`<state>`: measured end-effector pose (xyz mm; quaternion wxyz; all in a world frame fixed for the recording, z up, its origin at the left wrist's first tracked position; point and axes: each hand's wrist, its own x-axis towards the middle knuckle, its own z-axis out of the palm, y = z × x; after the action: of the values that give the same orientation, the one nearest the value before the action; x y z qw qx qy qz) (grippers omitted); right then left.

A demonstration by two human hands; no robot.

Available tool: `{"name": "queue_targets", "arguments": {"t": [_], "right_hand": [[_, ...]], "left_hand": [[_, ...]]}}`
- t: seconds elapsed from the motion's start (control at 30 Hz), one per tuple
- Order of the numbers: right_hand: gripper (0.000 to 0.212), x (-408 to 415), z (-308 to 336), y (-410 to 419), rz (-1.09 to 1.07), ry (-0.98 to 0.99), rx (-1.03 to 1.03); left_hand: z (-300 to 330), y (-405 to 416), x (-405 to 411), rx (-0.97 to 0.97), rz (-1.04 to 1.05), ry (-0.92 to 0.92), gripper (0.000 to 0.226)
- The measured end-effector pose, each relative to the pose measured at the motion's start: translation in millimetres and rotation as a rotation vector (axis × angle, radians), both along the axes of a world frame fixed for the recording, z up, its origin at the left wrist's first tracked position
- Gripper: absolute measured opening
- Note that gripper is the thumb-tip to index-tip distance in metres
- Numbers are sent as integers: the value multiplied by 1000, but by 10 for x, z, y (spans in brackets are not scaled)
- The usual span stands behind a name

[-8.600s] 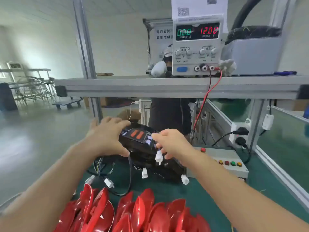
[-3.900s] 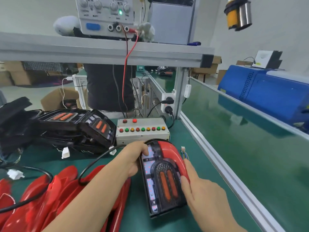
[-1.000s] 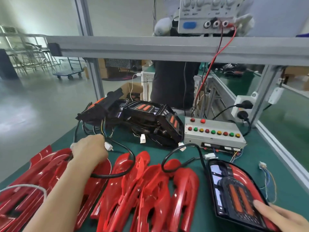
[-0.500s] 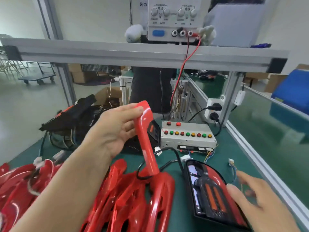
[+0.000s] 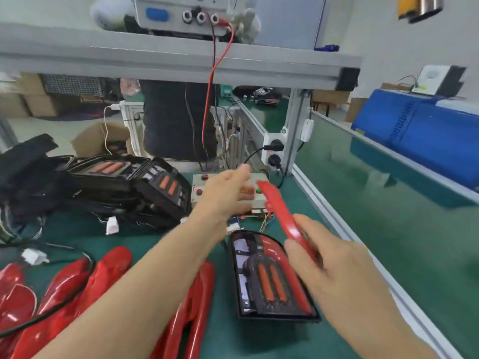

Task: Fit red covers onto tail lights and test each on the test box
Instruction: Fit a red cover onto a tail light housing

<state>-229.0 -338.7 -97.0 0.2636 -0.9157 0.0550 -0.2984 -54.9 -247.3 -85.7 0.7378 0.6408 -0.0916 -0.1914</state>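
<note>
Red cover (image 5: 282, 216): one piece, pinched in right hand (image 5: 334, 265) fingers, held tilted just above the tail light (image 5: 269, 275) lying face-up on the green worktop (image 5: 344, 255). Left hand (image 5: 228, 195), fingers loosely extended and holding nothing, reaches over the test box (image 5: 199, 187) beyond the light. Fitting advice: align cover's curve with the light's outer edge, seat one end first, press evenly

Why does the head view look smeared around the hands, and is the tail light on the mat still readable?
Head view: motion blur softens the left hand, the right hand and the red cover it holds; the test box behind is hazy. The tail light is fairly sharp, its two orange bars clear. Wide-angle bending curves the shelf rail.
</note>
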Motion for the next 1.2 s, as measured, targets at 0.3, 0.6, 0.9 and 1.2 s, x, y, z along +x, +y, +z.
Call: {"name": "queue_targets", "arguments": {"t": [0.3, 0.6, 0.9, 1.2], "right_hand": [[33, -93, -517, 267, -183, 160, 76], [45, -92, -592, 440, -174, -82, -264], [69, 30, -763, 581, -199, 40, -377], [33, -101, -665, 463, -168, 91, -342]], "left_hand": [[-655, -8, 247, 751, -369, 103, 14], [-521, 147, -125, -57, -88, 507, 26], [-546, 213, -323, -166, -64, 452, 32], [-513, 301, -325, -199, -199, 282, 57]]}}
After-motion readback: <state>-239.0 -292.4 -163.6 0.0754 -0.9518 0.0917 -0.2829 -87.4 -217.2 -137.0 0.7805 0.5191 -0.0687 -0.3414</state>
